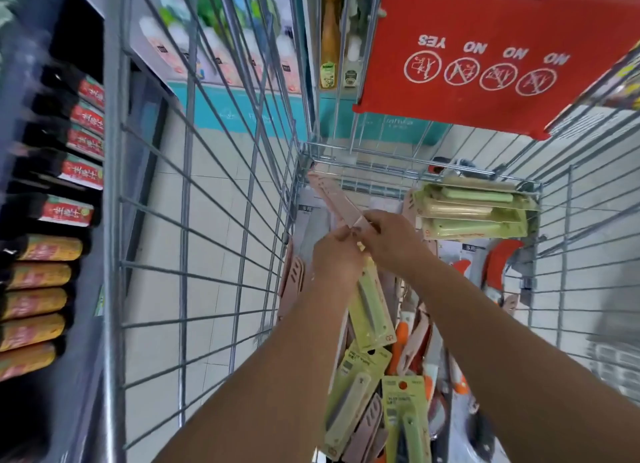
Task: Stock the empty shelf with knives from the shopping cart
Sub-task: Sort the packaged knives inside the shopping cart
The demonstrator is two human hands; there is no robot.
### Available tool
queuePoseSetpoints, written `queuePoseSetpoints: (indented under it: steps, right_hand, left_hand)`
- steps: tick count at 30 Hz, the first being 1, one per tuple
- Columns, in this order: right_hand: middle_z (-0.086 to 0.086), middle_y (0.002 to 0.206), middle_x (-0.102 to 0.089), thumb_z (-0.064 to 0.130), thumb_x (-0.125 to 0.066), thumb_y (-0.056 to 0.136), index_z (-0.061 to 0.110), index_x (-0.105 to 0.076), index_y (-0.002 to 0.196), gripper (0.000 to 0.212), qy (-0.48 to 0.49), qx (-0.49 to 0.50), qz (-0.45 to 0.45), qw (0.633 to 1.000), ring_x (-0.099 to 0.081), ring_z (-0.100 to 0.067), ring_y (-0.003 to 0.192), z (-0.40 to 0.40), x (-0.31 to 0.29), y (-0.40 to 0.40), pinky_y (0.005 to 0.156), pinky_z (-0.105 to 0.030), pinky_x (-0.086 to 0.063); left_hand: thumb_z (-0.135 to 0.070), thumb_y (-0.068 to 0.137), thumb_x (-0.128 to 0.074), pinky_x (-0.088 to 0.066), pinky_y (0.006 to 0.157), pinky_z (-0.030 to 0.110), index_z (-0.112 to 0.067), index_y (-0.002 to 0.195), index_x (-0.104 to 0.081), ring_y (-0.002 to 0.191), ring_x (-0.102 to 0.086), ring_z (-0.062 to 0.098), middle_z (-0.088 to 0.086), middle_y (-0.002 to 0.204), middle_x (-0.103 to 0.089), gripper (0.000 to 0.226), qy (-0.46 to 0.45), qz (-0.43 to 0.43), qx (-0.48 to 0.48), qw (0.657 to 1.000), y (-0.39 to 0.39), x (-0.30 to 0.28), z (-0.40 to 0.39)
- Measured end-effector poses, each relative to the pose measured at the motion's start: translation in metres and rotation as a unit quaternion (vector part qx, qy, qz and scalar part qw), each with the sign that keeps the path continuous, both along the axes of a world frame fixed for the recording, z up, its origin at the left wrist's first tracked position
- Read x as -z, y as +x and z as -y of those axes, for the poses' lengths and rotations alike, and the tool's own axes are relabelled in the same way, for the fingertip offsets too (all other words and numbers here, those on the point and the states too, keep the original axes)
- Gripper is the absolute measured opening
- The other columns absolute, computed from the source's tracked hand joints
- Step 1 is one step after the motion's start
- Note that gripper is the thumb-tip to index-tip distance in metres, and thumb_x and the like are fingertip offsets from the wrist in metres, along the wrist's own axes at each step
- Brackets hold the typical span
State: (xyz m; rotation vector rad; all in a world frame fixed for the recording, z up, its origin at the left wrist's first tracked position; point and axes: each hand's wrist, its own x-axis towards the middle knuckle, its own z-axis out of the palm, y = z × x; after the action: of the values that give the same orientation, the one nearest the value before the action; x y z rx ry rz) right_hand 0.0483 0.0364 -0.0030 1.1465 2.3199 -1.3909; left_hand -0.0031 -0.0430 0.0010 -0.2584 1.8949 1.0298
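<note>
Reaching down into the shopping cart (pixel 207 199), both hands gathering packaged knives for the shelf. Left hand (pixel 334 258) curled around the top of a green carded knife (pixel 372 306), right hand (pixel 391 237) pinching the near end of a pink sheathed knife (pixel 334 195) that angles up toward the cart's far left corner. More knives heaped on the cart floor below the forearms, with a neat green stack (pixel 474 209) resting at the far end (under the red child-seat flap (pixel 485 53)). Empty shelf not in view. Likely risks from here: the long pink knife catching on the wire side while lifting out, or one pack slipping from a crowded two-handed grip and dropping back into the pile
</note>
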Motion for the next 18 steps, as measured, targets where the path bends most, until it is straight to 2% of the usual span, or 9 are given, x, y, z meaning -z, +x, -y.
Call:
queuePoseSetpoints:
  steps: [1,2,4,6,8,12,15,18]
  right_hand:
    - [-0.006,0.097,-0.064,0.016,-0.047,0.095,0.013,-0.062,0.109,0.021,0.034,-0.025,0.014,0.999,-0.058,-0.023,0.085,-0.004,0.001,-0.003,0.067,-0.029,-0.044]
    - [-0.005,0.099,-0.063,0.015,-0.044,0.096,0.017,-0.060,0.112,0.022,0.081,-0.052,0.038,0.995,-0.057,-0.024,0.087,-0.009,0.004,-0.005,0.069,-0.030,-0.042]
    - [-0.004,0.102,-0.061,0.009,-0.045,0.093,0.023,-0.056,0.115,0.029,0.188,-0.093,0.080,0.974,-0.059,-0.024,0.091,-0.019,0.011,-0.011,0.071,-0.030,-0.039]
    - [-0.004,0.103,-0.060,0.002,-0.048,0.086,0.025,-0.054,0.119,0.041,0.261,-0.109,0.100,0.954,-0.059,-0.026,0.096,-0.027,0.017,-0.018,0.075,-0.033,-0.040]
    - [-0.004,0.102,-0.060,-0.003,-0.048,0.083,0.027,-0.052,0.123,0.050,0.296,-0.106,0.099,0.944,-0.059,-0.027,0.098,-0.033,0.023,-0.025,0.081,-0.038,-0.045]
    - [-0.002,0.125,-0.055,-0.006,-0.047,0.079,0.031,-0.041,0.138,0.070,0.339,-0.138,0.097,0.926,-0.048,-0.027,0.119,-0.039,0.036,-0.035,0.099,-0.040,-0.034]
    - [-0.002,0.136,-0.047,-0.004,-0.049,0.078,0.031,-0.031,0.144,0.077,0.336,-0.172,0.125,0.918,-0.039,-0.027,0.127,-0.041,0.048,-0.035,0.103,-0.040,-0.028]
    - [-0.002,0.139,-0.042,-0.001,-0.054,0.078,0.029,-0.027,0.145,0.078,0.315,-0.191,0.150,0.918,-0.036,-0.027,0.129,-0.041,0.054,-0.032,0.103,-0.040,-0.028]
  left_hand:
    - [-0.012,0.097,-0.043,-0.055,0.063,0.031,-0.018,0.125,-0.062,0.075,-0.065,0.020,0.004,0.106,-0.067,0.034,-0.018,-0.076,0.072,0.994,-0.001,0.006,0.002]
    - [-0.012,0.095,-0.043,-0.055,0.074,0.036,-0.019,0.130,-0.058,0.086,-0.065,0.026,0.008,0.115,-0.065,0.039,-0.045,-0.161,0.167,0.972,-0.003,0.010,0.005]
    - [-0.010,0.092,-0.046,-0.045,0.096,0.040,-0.019,0.136,-0.051,0.107,-0.058,0.033,0.016,0.122,-0.058,0.046,-0.080,-0.285,0.325,0.898,-0.005,0.016,0.012]
    - [-0.013,0.092,-0.050,-0.035,0.106,0.038,-0.019,0.142,-0.042,0.122,-0.045,0.031,0.013,0.133,-0.050,0.052,-0.093,-0.301,0.400,0.861,-0.006,0.022,0.019]
    - [-0.019,0.094,-0.050,-0.028,0.110,0.036,-0.020,0.146,-0.033,0.131,-0.035,0.027,0.007,0.142,-0.041,0.054,-0.100,-0.309,0.459,0.827,-0.002,0.026,0.026]
    - [-0.016,0.095,-0.049,-0.028,0.111,0.037,-0.020,0.149,-0.021,0.137,-0.026,0.024,0.003,0.151,-0.026,0.061,-0.098,-0.314,0.488,0.808,0.003,0.032,0.037]
    - [-0.016,0.097,-0.046,-0.024,0.115,0.037,-0.023,0.150,-0.017,0.141,-0.018,0.023,0.001,0.154,-0.020,0.061,-0.102,-0.323,0.489,0.804,0.005,0.033,0.041]
    - [-0.016,0.098,-0.043,-0.019,0.117,0.037,-0.024,0.151,-0.017,0.143,-0.015,0.022,0.001,0.156,-0.016,0.059,-0.095,-0.317,0.481,0.812,0.006,0.034,0.044]
